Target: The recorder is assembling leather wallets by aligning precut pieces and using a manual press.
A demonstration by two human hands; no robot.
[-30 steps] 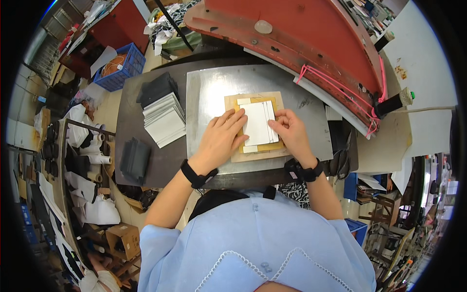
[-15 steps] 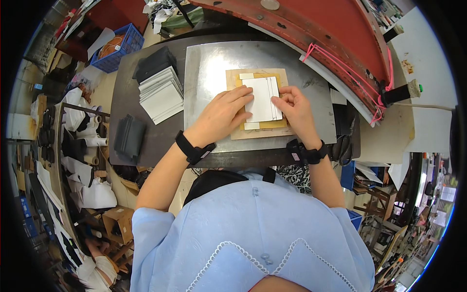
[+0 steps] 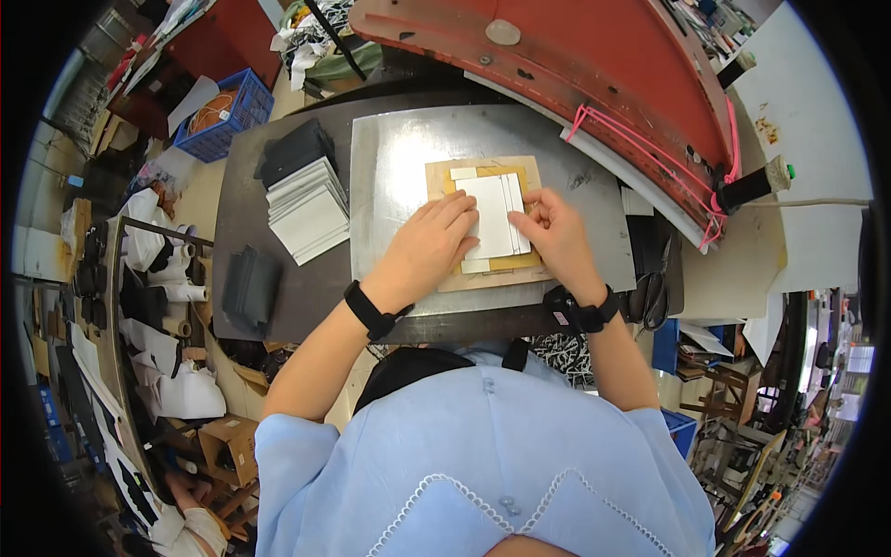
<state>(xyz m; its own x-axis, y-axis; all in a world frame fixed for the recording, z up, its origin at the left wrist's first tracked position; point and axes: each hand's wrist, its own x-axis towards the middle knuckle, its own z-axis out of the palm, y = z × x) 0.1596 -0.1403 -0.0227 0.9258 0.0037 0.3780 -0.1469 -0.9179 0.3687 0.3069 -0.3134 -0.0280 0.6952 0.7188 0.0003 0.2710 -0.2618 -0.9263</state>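
A white rectangular panel (image 3: pixel 490 215) with dark lines along its right side lies on a yellow template (image 3: pixel 532 174). Under the template is a tan board (image 3: pixel 436 178). My left hand (image 3: pixel 429 249) rests on the panel's left part, fingers stretched out flat over its edge. At the panel's right edge my right hand (image 3: pixel 557 239) has thumb and forefinger drawn together in a pinch, the other fingers curled. Small pale strips show at the template's upper and lower left. What lies beneath the panel is hidden.
The board sits on a metal plate (image 3: pixel 385 153) atop a dark table (image 3: pixel 243 172). To the left are a stack of white panels (image 3: pixel 311 218), black pieces (image 3: pixel 295 153) and another black stack (image 3: pixel 251 288). A red machine frame (image 3: pixel 575 56) overhangs the far right; scissors (image 3: pixel 655 302) lie at right.
The view has tilted, so the table and hands sit lower in the picture. My right fingers have shifted slightly along the panel's right edge. My left hand stays flat on the panel.
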